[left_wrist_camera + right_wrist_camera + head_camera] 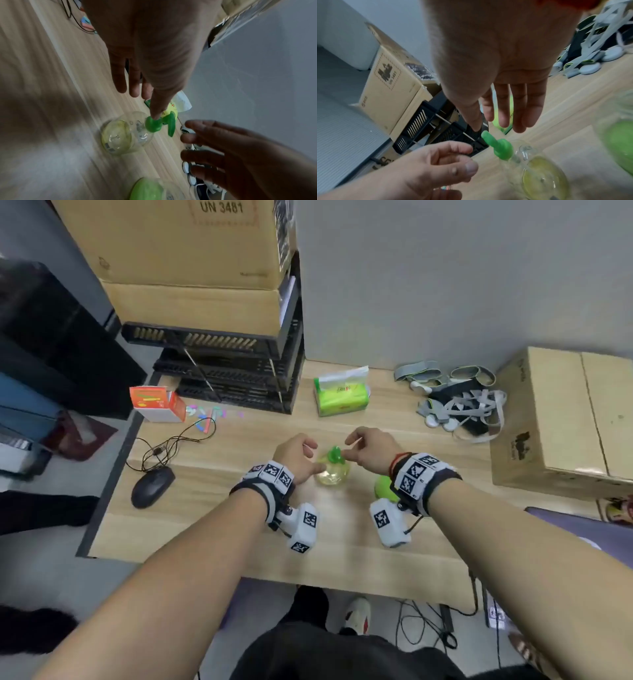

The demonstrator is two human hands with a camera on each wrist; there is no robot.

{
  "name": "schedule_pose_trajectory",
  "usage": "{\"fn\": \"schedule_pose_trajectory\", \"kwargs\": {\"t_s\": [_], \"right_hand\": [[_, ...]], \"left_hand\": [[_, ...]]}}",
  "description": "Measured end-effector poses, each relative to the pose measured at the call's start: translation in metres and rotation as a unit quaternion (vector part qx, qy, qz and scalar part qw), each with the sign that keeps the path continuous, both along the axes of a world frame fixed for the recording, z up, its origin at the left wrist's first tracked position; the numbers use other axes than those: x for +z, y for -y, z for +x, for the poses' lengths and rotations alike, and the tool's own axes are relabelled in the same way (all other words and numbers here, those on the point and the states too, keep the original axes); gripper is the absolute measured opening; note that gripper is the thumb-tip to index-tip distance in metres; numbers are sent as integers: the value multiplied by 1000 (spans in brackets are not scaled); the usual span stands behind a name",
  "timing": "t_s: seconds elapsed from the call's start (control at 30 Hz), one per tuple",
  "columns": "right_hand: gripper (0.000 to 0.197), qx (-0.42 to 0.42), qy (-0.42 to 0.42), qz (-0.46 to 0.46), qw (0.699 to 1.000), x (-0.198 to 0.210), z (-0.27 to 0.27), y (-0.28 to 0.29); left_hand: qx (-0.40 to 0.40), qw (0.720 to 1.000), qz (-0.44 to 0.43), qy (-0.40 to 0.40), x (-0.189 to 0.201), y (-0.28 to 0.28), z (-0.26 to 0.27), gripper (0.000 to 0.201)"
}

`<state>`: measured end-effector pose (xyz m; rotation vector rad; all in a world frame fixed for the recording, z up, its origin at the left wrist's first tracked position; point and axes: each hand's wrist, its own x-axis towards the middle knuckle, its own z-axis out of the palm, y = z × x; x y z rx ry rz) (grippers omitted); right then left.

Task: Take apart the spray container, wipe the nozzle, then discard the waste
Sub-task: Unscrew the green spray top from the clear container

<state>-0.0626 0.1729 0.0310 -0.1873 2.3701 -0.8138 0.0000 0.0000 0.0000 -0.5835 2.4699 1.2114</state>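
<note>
Spray container (333,470): I saw it upright on the table (205,491).
Left hand (295,455): loose, empty, at its 9 o'clock.
Right hand (371,450): fingers straight, empty, at 3 o'clock.

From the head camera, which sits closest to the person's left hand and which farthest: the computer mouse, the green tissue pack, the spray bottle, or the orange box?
Measured from the left hand:
1. Spray bottle, right beside it, on its right.
2. Green tissue pack, behind it, toward the wall.
3. Computer mouse, off to its left, near the table edge.
4. Orange box, at the far left corner.
</note>
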Motion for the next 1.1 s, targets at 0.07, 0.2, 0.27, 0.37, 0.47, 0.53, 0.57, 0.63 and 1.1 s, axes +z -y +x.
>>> {"fn": "schedule_pose_trajectory", "kwargs": {"t_s": [0.07, 0.2, 0.27, 0.37, 0.47, 0.53, 0.57, 0.63, 1.1], "right_hand": [[36, 21, -8, 38, 999, -4, -8, 16], [43, 55, -1, 116, 992, -14, -11, 38], [44, 74, -3, 148, 986, -19, -10, 46], [41, 102, -39, 181, 977, -26, -11, 54], [42, 127, -80, 219, 964, -32, -12, 55], [43, 138, -105, 244, 954, -33, -13, 53], [42, 143, -112, 250, 951, -34, -14, 53], [36, 159, -120, 257, 946, -33, -15, 53], [35, 352, -188, 238, 886, -29, -24, 38]], "left_hand": [[-18, 1000, -5, 18, -11, 6, -12, 54], [-77, 996, -12, 53, -35, 9, -19, 74], [-105, 993, -15, 55, -46, 9, -22, 81], [-116, 992, -11, 50, -56, 7, -26, 81], [-122, 991, 1, 46, -61, 0, -32, 81], [-115, 993, 13, 35, -62, -7, -34, 82], [-109, 993, 17, 30, -63, -12, -35, 81], [-97, 995, 9, 16, -64, -21, -35, 72], [-55, 997, -37, 31, -59, -34, -40, 51]]}}
